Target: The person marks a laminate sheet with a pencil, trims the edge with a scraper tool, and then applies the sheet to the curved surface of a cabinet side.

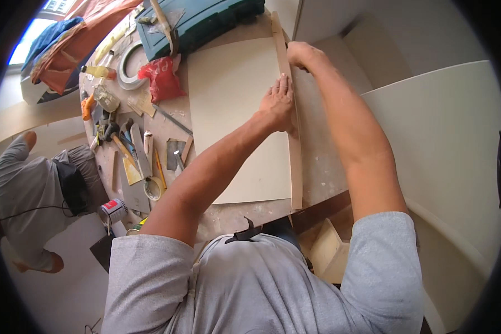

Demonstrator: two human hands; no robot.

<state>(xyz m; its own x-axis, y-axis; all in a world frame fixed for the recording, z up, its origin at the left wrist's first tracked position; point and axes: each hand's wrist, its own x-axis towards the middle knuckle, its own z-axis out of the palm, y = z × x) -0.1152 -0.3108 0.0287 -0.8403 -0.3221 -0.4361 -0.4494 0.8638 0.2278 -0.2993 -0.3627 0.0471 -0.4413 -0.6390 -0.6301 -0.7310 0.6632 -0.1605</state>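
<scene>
A cream-coloured rectangular panel (250,172) lies flat on the work table, with a long narrow wooden strip (295,172) along its right edge. My left hand (277,104) rests on the panel and the strip, fingers stretched out and pointing away from me. Near the strip's far end, my right hand (305,55) is closed beside its right side. Its curled fingers face away, so what they hold, if anything, is hidden.
A teal toolbox (206,28) with a hammer (164,25) on it stands at the back. Left of the panel are a red bag (162,79), a tape roll (129,67) and hand tools. Another person (44,183) is at far left; a large pale panel (445,139) stands right.
</scene>
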